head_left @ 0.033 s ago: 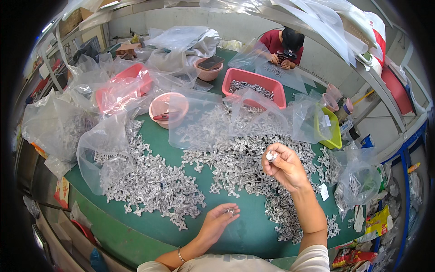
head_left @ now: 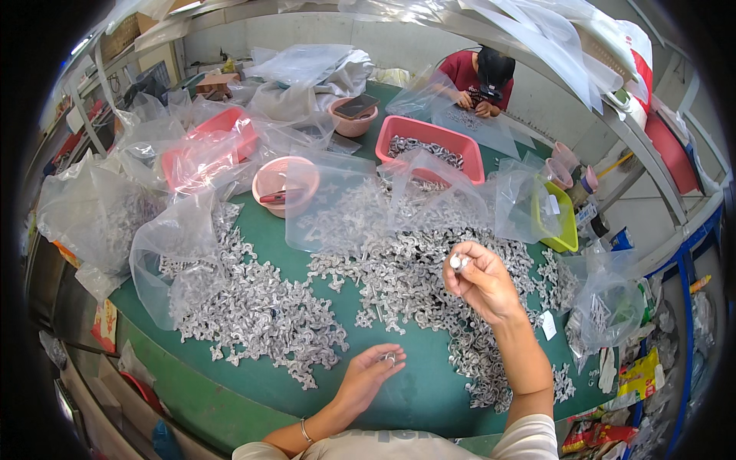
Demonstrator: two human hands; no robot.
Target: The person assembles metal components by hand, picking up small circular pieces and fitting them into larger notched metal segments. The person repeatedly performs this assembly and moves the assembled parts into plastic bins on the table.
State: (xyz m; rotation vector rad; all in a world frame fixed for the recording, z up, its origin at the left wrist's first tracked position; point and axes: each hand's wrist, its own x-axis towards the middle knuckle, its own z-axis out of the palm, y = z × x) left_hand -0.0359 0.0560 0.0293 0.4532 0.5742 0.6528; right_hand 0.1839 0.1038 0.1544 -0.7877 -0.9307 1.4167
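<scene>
My right hand (head_left: 491, 287) is raised over the right-hand heap of small grey metal parts (head_left: 414, 295). Its thumb and fingers pinch a small shiny metal piece (head_left: 458, 262) with a round, pale end; its exact kind is too small to tell. Lower down, close to the near edge of the table, my left hand (head_left: 366, 377) has its fingers curled round a small ring-shaped metal part (head_left: 391, 357). Left of that hand spreads another heap of grey metal parts (head_left: 264, 322), with curved, branching shapes. A clear plastic sheet (head_left: 330, 203) covers the far side of the right heap.
Beyond the heaps stand a pink tub (head_left: 475, 157) of metal parts, two pink bowls (head_left: 305, 180) and a yellow-green basket (head_left: 563, 222). Clear plastic bags (head_left: 92, 207) crowd the left side. Across the green table (head_left: 307, 414), a co-worker (head_left: 464, 73) in red handles small parts.
</scene>
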